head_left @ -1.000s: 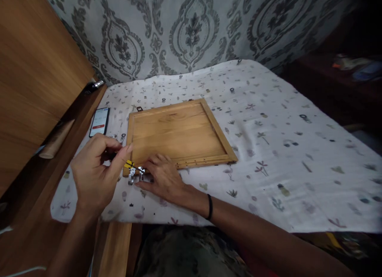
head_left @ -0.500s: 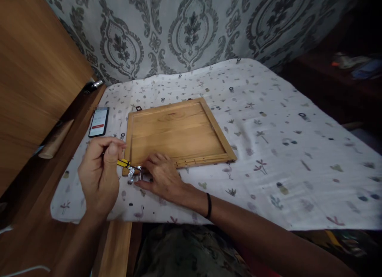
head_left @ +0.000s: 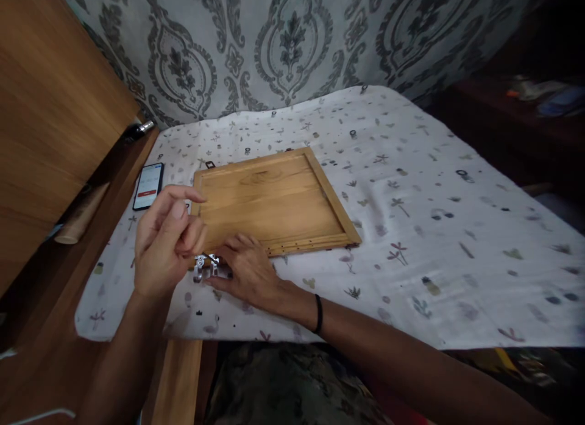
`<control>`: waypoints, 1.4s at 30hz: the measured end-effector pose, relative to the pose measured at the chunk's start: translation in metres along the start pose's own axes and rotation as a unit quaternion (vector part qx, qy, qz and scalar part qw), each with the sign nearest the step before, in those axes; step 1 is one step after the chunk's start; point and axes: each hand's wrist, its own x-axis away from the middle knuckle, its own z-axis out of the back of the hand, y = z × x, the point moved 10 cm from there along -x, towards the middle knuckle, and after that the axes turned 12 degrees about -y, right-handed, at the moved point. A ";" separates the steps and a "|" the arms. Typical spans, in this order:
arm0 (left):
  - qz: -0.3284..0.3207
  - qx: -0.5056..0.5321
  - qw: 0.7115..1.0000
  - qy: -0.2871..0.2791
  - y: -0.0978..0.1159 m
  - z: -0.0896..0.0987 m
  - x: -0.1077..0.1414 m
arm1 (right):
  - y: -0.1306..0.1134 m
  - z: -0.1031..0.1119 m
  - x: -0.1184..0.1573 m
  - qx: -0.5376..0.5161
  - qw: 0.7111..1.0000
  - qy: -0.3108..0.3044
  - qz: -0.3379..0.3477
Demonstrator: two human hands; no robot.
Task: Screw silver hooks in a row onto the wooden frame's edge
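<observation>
A framed wooden panel [head_left: 269, 196] lies on the patterned white cloth. At its near left corner sits a metal hinge [head_left: 200, 266], partly off the panel's edge. My left hand [head_left: 169, 242] is curled above that corner, closed round a screwdriver whose handle it hides; only the dark shaft [head_left: 210, 258] shows, pointing right to the hinge. My right hand [head_left: 247, 266] rests on the panel's near edge, its thumb and fingers closed at the right side of the hinge.
A phone [head_left: 148, 186] with a lit screen lies left of the panel. Farther left stand a wooden board [head_left: 59, 108] and a brown roll [head_left: 82, 221]. A patterned curtain [head_left: 292, 41] hangs behind the cloth [head_left: 411, 230].
My left hand has moved right and slightly up, and now covers the yellow screwdriver handle that showed before. My right hand has stayed at the hinge. The view has shifted slightly.
</observation>
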 end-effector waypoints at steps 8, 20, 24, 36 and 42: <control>0.036 -0.053 0.996 0.057 -0.003 0.013 0.007 | 0.000 -0.001 0.000 -0.002 1.000 0.010 0.008; -0.010 0.025 0.998 0.049 -0.002 0.015 0.003 | 0.000 -0.001 -0.001 -0.014 1.000 -0.012 -0.002; 0.045 0.034 0.997 -0.060 -0.010 0.003 -0.004 | 0.000 -0.001 -0.001 -0.027 0.999 -0.016 -0.003; -0.045 -0.013 0.994 0.098 0.005 0.011 0.011 | 0.002 -0.003 -0.001 -0.012 1.000 -0.002 0.000; 0.024 0.017 0.997 -0.077 -0.009 -0.006 -0.004 | 0.001 -0.002 0.000 -0.024 1.000 -0.001 0.007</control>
